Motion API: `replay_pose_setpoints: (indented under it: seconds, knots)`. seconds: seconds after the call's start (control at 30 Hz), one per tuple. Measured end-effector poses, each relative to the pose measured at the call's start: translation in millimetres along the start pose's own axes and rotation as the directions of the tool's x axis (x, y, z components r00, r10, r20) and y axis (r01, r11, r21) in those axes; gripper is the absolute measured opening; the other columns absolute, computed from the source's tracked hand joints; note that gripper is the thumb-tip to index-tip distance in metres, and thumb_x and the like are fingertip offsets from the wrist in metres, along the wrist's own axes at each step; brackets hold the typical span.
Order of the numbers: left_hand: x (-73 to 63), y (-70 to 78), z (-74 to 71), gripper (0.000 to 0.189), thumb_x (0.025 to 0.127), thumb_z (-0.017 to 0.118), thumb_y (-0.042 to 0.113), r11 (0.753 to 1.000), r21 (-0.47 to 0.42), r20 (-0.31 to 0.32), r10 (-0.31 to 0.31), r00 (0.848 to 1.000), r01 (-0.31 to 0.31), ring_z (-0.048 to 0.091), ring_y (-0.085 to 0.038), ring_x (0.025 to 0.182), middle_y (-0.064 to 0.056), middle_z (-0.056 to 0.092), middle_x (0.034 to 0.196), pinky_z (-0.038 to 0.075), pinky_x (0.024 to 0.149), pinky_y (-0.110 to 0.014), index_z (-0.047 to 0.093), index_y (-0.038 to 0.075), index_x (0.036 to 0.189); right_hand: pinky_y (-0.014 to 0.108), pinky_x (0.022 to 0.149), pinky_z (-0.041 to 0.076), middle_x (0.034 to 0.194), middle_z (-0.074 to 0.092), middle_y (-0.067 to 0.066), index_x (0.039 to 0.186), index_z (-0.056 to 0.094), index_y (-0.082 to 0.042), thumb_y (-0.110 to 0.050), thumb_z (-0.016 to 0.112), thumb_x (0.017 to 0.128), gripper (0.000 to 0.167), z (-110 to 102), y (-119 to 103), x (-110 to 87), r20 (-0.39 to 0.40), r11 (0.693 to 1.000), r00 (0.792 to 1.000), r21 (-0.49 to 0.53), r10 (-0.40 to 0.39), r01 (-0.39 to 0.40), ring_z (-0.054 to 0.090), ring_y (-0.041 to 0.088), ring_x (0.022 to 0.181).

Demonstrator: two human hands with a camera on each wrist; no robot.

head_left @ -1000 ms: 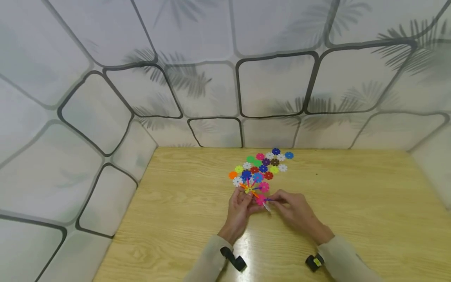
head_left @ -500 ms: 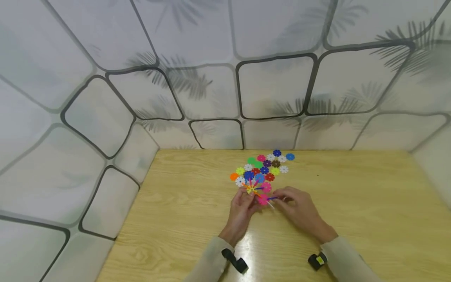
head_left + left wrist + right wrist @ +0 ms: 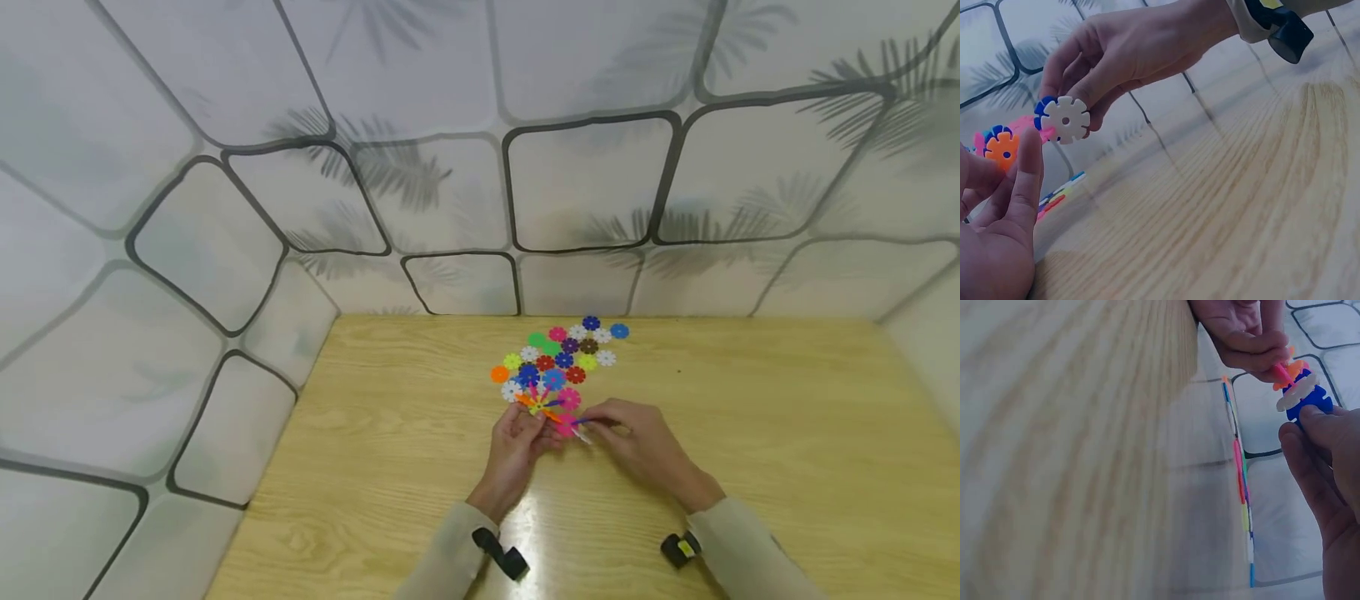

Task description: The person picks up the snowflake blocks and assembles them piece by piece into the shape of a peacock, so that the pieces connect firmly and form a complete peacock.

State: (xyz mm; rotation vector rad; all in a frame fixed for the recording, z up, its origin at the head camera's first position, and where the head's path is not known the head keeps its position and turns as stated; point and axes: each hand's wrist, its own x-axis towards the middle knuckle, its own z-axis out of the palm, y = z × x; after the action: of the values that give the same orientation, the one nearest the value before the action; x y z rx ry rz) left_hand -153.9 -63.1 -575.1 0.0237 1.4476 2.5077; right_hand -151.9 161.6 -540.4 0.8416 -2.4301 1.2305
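Note:
My left hand (image 3: 512, 454) holds a cluster of interlocking notched discs above the table. A yellow disc (image 3: 538, 407) sits at its middle, with orange, pink and blue discs slotted around it. On the cluster's right side is a pink disc (image 3: 566, 425). A white disc (image 3: 1066, 120) is slotted to the pink one. With thumb and fingertips my right hand (image 3: 637, 442) pinches a blue disc (image 3: 1309, 405), which stands right against the white one. In the left wrist view, an orange disc (image 3: 1002, 150) shows by the left fingers.
Several loose notched discs in many colours lie flat beyond the hands, among them a brown disc (image 3: 588, 346) and an orange disc (image 3: 500, 374). The wooden table (image 3: 360, 467) meets a patterned wall (image 3: 585, 183) at the back.
The cluster has shifted slightly right and changed its tilt. My right hand has also moved a little right, still pinching the blue disc. The loose discs lie as before.

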Motion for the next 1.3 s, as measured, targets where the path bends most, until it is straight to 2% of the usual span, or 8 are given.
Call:
replay_pose_setpoints:
  seconds: [0.17,0.43,0.67,0.8,0.9,1.0,1.13,1.3]
  knots:
    - [0.2,0.2,-1.0,0.021,0.113,0.051,0.002,1.0,-0.003,-0.005,-0.002,1.0,0.002,0.076,-0.01,0.086,0.004,0.079,0.092,0.068,0.08,-0.029,0.054,0.016,0.098,0.019,0.09,0.063,0.105,0.084,-0.003,0.113,0.082,-0.013,0.004,0.08,0.094,0.025,-5,1,4.9,0.067,1.0,0.998,-0.016,-0.021,0.022,0.081,0.016,0.095]
    - [-0.5,1.3,-2.0,0.021,0.113,0.052,0.002,1.0,-0.024,0.012,0.006,1.0,-0.006,0.074,-0.008,0.085,0.005,0.078,0.092,0.067,0.079,-0.026,0.054,0.016,0.098,0.026,0.088,0.066,0.109,0.085,0.002,0.113,0.083,-0.014,0.003,0.078,0.097,0.023,-2,-3,5.6,0.072,0.989,0.993,0.105,0.094,-0.102,0.081,0.014,0.1]
    - [-1.6,1.4,-0.5,0.018,0.112,0.056,0.006,1.0,-0.025,0.032,0.002,0.999,-0.001,0.078,-0.009,0.089,0.005,0.082,0.095,0.068,0.084,-0.029,0.058,0.017,0.099,0.028,0.088,0.066,0.11,0.084,0.002,0.116,0.081,-0.013,-0.001,0.078,0.098,0.022,-8,-2,8.8,0.072,0.98,0.978,0.02,0.197,-0.199,0.079,0.013,0.099]
    - [-1.3,1.5,-0.9,0.017,0.11,0.061,0.007,0.999,-0.03,0.001,-0.034,0.999,0.034,0.078,-0.011,0.091,0.004,0.082,0.097,0.067,0.086,-0.029,0.064,0.018,0.097,0.036,0.088,0.066,0.121,0.079,0.009,0.132,0.074,-0.006,-0.005,0.074,0.102,0.03,-16,16,20.2,0.079,0.952,0.95,-0.065,0.303,-0.299,0.075,0.021,0.101]
    - [-1.0,2.2,-1.7,0.018,0.109,0.063,0.007,0.998,-0.035,-0.025,-0.051,0.998,0.05,0.077,-0.011,0.09,0.003,0.081,0.096,0.067,0.086,-0.028,0.066,0.018,0.094,0.052,0.096,0.062,0.138,0.066,0.022,0.152,0.06,-0.001,-0.013,0.068,0.108,0.047,-22,32,32.5,0.111,0.913,0.914,-0.177,0.39,-0.368,0.068,0.034,0.114]
    - [-1.0,3.4,-2.4,0.019,0.109,0.064,0.008,0.998,-0.029,-0.036,-0.057,0.998,0.056,0.076,-0.011,0.089,0.003,0.08,0.096,0.066,0.084,-0.027,0.068,0.017,0.093,0.064,0.103,0.057,0.145,0.055,0.031,0.159,0.049,0.003,-0.022,0.063,0.11,0.057,-20,45,43.8,0.143,0.868,0.881,-0.303,0.45,-0.394,0.061,0.045,0.126]
    - [-1.5,3.9,-2.0,0.02,0.109,0.063,0.009,0.998,-0.014,-0.026,-0.054,0.998,0.054,0.075,-0.011,0.089,0.003,0.08,0.095,0.065,0.083,-0.027,0.067,0.017,0.092,0.062,0.104,0.057,0.135,0.058,0.029,0.14,0.062,0.008,-0.029,0.065,0.109,0.049,-13,54,52.9,0.131,0.818,0.845,-0.363,0.518,-0.445,0.061,0.045,0.122]
    - [-1.2,3.6,0.0,0.023,0.111,0.06,0.009,0.999,-0.002,-0.015,-0.04,0.999,0.04,0.075,-0.01,0.087,0.004,0.08,0.094,0.065,0.082,-0.026,0.065,0.018,0.091,0.051,0.092,0.06,0.113,0.068,0.021,0.114,0.068,0.005,-0.025,0.079,0.1,0.035,-17,46,55.3,0.174,0.811,0.799,-0.246,0.575,-0.53,0.066,0.034,0.101]
